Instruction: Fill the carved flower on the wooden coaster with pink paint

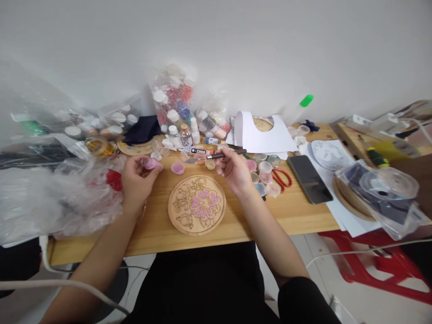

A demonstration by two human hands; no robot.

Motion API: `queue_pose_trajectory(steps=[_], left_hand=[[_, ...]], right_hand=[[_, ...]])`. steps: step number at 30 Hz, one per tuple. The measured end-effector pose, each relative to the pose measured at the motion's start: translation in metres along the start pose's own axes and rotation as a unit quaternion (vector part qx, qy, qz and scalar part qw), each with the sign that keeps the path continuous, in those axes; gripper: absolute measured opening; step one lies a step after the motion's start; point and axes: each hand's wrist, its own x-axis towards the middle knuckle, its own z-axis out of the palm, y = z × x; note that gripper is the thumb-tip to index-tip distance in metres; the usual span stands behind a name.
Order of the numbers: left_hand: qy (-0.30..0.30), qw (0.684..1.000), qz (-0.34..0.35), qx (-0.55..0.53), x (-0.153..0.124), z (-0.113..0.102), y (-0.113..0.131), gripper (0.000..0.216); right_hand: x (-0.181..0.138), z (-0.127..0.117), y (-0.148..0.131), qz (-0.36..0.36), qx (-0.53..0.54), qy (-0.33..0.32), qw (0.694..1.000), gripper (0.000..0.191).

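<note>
My left hand (137, 182) is closed around a small cup of pink-purple material (150, 164), raised over the left part of the table. In my right hand (237, 173) is a palette knife (221, 155) with a dark handle, its metal blade pointing left. Between the hands, lower down, lies a round wooden board (196, 205) with a raised gold outline pattern. The large flower on it is filled with pink-purple; other areas look bare wood. A second small cup of pink-purple (177, 168) stands on the table just above the board.
Several small coloured cups (265, 176) and orange-handled scissors (282, 179) sit to the right, beside a black phone (311, 179). Crumpled plastic bags (84, 198) cover the left end. Bottles (186, 135), a glue tube (191, 151) and bagged jars (173, 99) line the wall.
</note>
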Motion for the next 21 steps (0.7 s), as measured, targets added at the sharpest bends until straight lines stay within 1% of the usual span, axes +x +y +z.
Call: queue_pose_trajectory(steps=[4, 6, 8, 10, 14, 18, 21], left_hand=[[-0.006, 0.999, -0.002, 0.041, 0.002, -0.001, -0.007, 0.037], [-0.008, 0.999, 0.006, 0.042, 0.002, -0.001, -0.008, 0.039], [-0.008, 0.999, 0.018, 0.042, 0.001, 0.0, -0.007, 0.047], [-0.01, 0.998, 0.021, 0.05, 0.001, 0.001, -0.003, 0.053], [-0.008, 0.995, 0.014, 0.095, 0.007, -0.001, 0.006, 0.048], [0.007, 0.99, 0.019, 0.137, 0.02, -0.006, 0.015, 0.043], [0.012, 0.985, 0.042, 0.169, 0.033, -0.009, 0.026, 0.039]], right_hand=[[0.0, 0.001, 0.0, 0.0, -0.002, -0.001, 1.0, 0.027], [0.0, 0.001, 0.0, 0.0, 0.0, -0.003, 1.0, 0.027], [0.0, 0.001, 0.0, 0.0, 0.004, -0.005, 1.0, 0.027], [0.0, 0.001, 0.0, 0.0, 0.007, -0.007, 1.0, 0.027], [0.0, 0.001, 0.0, 0.006, 0.01, -0.008, 1.0, 0.029], [0.001, 0.0, 0.001, 0.003, 0.02, -0.006, 1.0, 0.032], [0.001, 0.0, 0.002, -0.007, 0.023, -0.009, 1.0, 0.033]])
